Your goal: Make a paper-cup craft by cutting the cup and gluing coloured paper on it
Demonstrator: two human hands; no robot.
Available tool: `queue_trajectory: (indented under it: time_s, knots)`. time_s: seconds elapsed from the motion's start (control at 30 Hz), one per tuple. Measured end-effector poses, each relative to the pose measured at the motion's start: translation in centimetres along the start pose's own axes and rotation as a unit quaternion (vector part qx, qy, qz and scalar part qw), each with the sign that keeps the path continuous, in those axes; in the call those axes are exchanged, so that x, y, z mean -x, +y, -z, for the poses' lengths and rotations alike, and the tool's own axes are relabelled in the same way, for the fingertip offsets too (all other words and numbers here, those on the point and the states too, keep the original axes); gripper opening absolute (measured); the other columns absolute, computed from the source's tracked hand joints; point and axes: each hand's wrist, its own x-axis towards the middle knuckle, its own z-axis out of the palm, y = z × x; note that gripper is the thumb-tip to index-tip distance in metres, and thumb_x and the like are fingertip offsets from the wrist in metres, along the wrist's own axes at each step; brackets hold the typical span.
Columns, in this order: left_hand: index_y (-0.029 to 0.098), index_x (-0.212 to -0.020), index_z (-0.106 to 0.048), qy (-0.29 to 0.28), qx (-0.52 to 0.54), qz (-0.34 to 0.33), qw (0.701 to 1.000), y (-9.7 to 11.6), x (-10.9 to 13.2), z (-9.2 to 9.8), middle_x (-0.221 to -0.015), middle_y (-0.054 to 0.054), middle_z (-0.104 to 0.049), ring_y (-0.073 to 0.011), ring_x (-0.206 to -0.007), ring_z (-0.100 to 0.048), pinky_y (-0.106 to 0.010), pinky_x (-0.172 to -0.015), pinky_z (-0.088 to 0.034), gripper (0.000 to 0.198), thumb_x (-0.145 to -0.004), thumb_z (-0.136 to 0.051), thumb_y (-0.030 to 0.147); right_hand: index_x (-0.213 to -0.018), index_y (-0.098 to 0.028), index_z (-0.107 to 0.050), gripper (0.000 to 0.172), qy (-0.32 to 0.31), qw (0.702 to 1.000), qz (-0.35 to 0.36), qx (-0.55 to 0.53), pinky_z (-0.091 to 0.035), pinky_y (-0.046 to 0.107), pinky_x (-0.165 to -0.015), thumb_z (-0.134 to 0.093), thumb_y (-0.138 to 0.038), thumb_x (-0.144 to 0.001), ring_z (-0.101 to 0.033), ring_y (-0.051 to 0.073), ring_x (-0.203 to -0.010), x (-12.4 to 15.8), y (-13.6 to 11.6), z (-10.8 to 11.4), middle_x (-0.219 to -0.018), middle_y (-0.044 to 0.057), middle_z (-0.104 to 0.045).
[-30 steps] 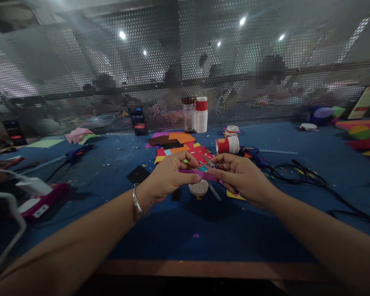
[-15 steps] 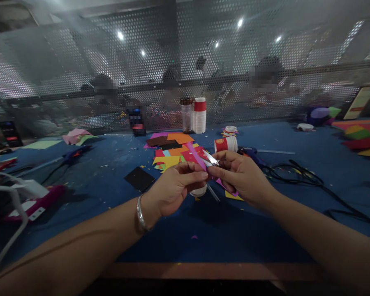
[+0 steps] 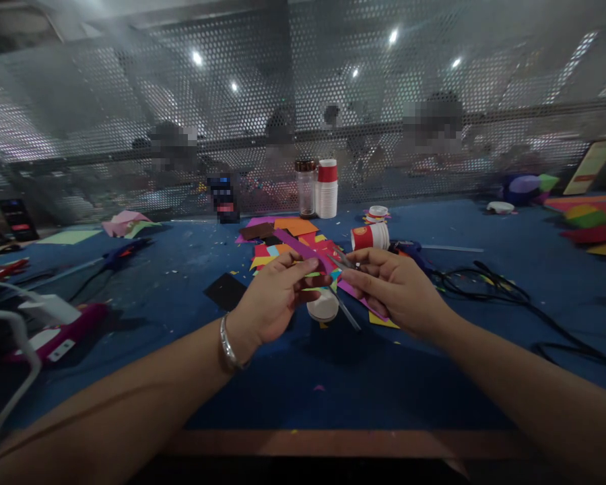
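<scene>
My left hand (image 3: 275,296), with a silver bangle at the wrist, is closed in a pinch on a long purple paper strip (image 3: 295,247) that slants up to the left. My right hand (image 3: 391,286) is closed round small scissors (image 3: 342,261) whose blades meet the strip between my two hands. Both hands hover above the blue table (image 3: 333,377). Just below them a small white paper cup (image 3: 323,306) lies on the table beside a clear stick (image 3: 347,314).
Coloured paper sheets (image 3: 287,232) lie behind my hands, with a tipped red-and-white cup (image 3: 371,237), a cup stack (image 3: 327,188) and a jar (image 3: 306,187). A black square (image 3: 225,291), glue guns (image 3: 118,254) and cables (image 3: 489,283) lie around. People sit beyond the perforated screen (image 3: 303,101).
The purple strip has swung from lying level between my hands to slanting up and left. My left hand turned and shifted slightly with it; the scissors stay at the strip.
</scene>
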Motion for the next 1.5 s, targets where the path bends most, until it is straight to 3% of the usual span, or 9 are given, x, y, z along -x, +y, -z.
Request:
queue_trajectory:
  time_s: [0.2, 0.33, 0.53, 0.83, 1.5]
  knots:
    - [0.015, -0.087, -0.060, -0.030, -0.024, -0.058, 0.998, -0.12, -0.38, 0.62, -0.079, -0.002, -0.070, -0.0125, -0.068, -0.068, -0.021, -0.057, -0.049, 0.011, -0.080, -0.068, 0.013, -0.100, -0.017, -0.067, 0.027, -0.065, 0.996, 0.002, 0.064, -0.020, 0.020, -0.036, -0.065, -0.040, -0.086, -0.030, 0.004, -0.038, 0.18, -0.27, 0.41, -0.054, -0.008, -0.048]
    - [0.014, -0.090, -0.063, -0.045, -0.042, -0.083, 0.995, -0.47, -0.40, 0.63, -0.084, -0.003, -0.071, -0.0120, -0.069, -0.067, -0.021, -0.059, -0.049, 0.013, -0.079, -0.068, 0.012, -0.100, -0.018, -0.069, 0.027, -0.089, 0.990, 0.023, 0.111, -0.021, 0.022, -0.040, -0.060, -0.041, -0.090, -0.029, 0.005, -0.041, 0.21, -0.46, 0.54, -0.057, -0.007, -0.047]
    - [0.013, -0.084, -0.063, -0.028, -0.075, -0.106, 0.991, -0.44, -0.28, 0.49, -0.076, -0.002, -0.068, -0.0117, -0.067, -0.064, -0.023, -0.060, -0.050, 0.009, -0.077, -0.068, 0.013, -0.092, -0.018, -0.069, 0.027, -0.086, 0.981, 0.073, 0.159, -0.035, 0.023, -0.054, -0.060, -0.043, -0.091, -0.048, 0.010, -0.062, 0.14, -0.43, 0.68, -0.076, 0.000, -0.061]
    - [0.015, -0.095, -0.063, -0.021, -0.130, -0.120, 0.984, -0.51, -0.15, 0.47, -0.083, -0.001, -0.066, -0.0111, -0.068, -0.061, -0.021, -0.054, -0.046, 0.022, -0.075, -0.071, 0.016, -0.087, -0.017, -0.064, 0.033, -0.100, 0.983, 0.026, 0.153, -0.019, 0.021, -0.040, -0.054, -0.048, -0.092, -0.028, 0.006, -0.043, 0.19, -0.42, 0.66, -0.055, -0.008, -0.035]
    - [0.016, -0.094, -0.060, -0.025, -0.161, -0.149, 0.975, -0.62, -0.03, 0.63, -0.080, -0.001, -0.065, -0.0113, -0.069, -0.060, -0.022, -0.057, -0.045, 0.025, -0.073, -0.074, 0.018, -0.073, -0.019, -0.053, 0.034, -0.124, 0.985, 0.005, 0.120, -0.020, 0.019, -0.037, -0.053, -0.046, -0.093, -0.029, 0.005, -0.041, 0.26, -0.47, 0.72, -0.053, -0.008, -0.034]
